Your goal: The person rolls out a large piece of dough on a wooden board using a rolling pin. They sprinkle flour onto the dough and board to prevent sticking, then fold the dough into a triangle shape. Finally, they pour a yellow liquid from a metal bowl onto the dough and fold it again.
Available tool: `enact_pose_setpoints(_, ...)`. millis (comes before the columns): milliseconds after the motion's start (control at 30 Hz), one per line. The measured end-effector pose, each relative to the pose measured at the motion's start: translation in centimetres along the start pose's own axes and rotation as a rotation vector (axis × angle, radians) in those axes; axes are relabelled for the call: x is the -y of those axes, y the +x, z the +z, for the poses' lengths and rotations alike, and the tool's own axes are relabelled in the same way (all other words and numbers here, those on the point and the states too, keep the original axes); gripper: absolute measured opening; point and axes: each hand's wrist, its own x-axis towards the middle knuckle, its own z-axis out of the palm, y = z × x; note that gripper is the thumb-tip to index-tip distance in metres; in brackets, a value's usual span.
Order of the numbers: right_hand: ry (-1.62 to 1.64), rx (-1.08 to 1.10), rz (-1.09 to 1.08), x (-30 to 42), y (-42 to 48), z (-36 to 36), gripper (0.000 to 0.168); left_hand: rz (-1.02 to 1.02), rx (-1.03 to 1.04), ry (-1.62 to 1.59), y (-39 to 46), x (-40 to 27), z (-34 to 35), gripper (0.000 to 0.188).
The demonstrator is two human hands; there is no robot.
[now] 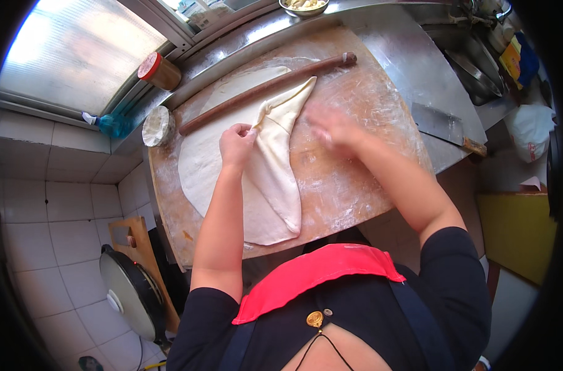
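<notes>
A large sheet of rolled dough [207,160] lies on a floured wooden board [351,185], its right edge folded over toward the left. My left hand [236,143] pinches the folded edge of the dough near its middle. To the right of the fold, my right hand [332,125] is blurred over the bare, floury wood; whether its fingers are apart or closed is unclear. A long wooden rolling pin [263,95] rests slantwise across the far part of the sheet, just beyond my left hand.
A cleaver [437,123] lies on the metal counter [392,55] at right, near the sink [476,69]. Along the left stand a flour bowl [158,126], a red-lidded jar [160,71] and a spray bottle [112,124]. A metal bowl of food [304,7] sits at the back. An electric pan [128,292] stands lower left.
</notes>
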Motion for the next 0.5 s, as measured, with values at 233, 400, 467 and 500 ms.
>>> enact_pose_setpoints(233, -0.125, -0.109, 0.553, -1.5, 2.4, -0.1, 0.057, -0.03, -0.135, -0.275, 1.2, 0.6, 0.2, 0.019)
enact_pose_setpoints(400, 0.179, -0.515, -0.021, 1.2, -1.0, 1.5, 0.038, -0.122, -0.036, -0.224, -0.4, 0.1, -1.1, 0.016)
enact_pose_setpoints(467, 0.452, -0.664, 0.228, -0.8, -0.1, -1.7, 0.034, -0.15, 0.086, 0.092, -1.0, -2.0, -0.7, 0.014)
enact_pose_setpoints(500, 0.58, -0.809, 0.254, -2.9, 0.2, -1.5, 0.033, -0.144, 0.179, -0.054, -2.4, -5.9, -0.4, 0.018)
